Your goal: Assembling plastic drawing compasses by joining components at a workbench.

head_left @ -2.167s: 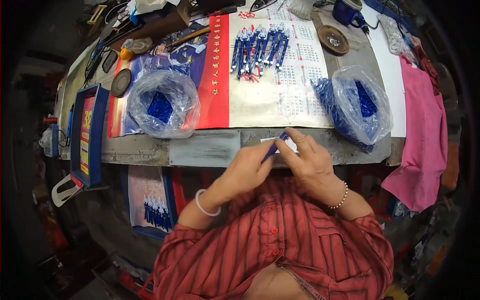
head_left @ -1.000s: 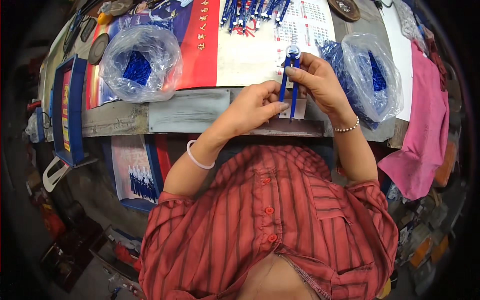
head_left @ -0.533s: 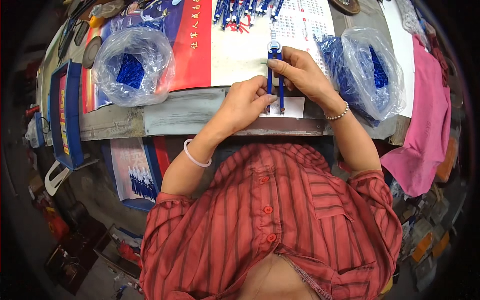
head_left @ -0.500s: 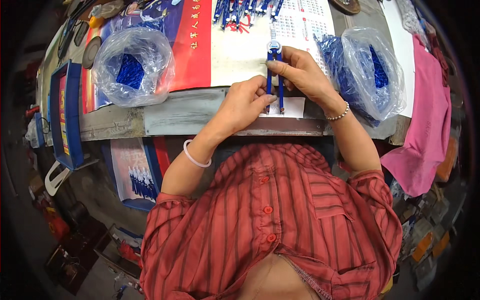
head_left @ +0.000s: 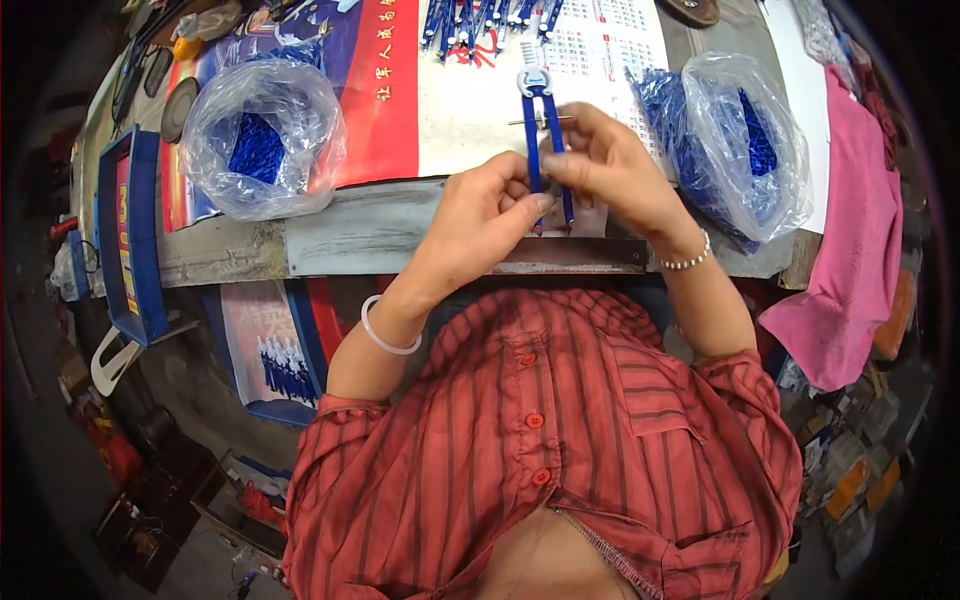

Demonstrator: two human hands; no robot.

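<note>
A blue drawing compass with two slim legs and a white rounded hinge (head_left: pixel 531 140) is standing between the hands, over the near edge of the tabletop (head_left: pixel 220 245), its points facing six o'clock. A thin metal crossbar (head_left: pixel 518 122) is spanning its legs. The left hand (head_left: pixel 485 210) is pinching the lower left leg between thumb and curled fingers, its forearm reaching up from seven o'clock. The right hand (head_left: pixel 620 180) is bending inward from four o'clock, its thumb lying at the right leg and its fingers curling near the crossbar's end; whether it is gripping firmly, one cannot tell.

At one o'clock a cream paper calendar sheet (head_left: pixel 590 60) is showing small printed date grids; toward ten, a glossy red band (head_left: pixel 380 140) is carrying a vertical line of gold Chinese characters. At eleven o'clock, blue-and-white compasses (head_left: pixel 490 22) are lying in a cluster across a large red printed character. Clear plastic bags holding shiny blue pieces are sitting at nine o'clock (head_left: pixel 315 150) and three (head_left: pixel 785 120). Past three, a pink fabric cloth (head_left: pixel 840 300) is hanging over the edge, bearing faint lettering. At eight o'clock, below the tabletop, a blue shallow tray (head_left: pixel 275 410) is holding more compasses.
</note>
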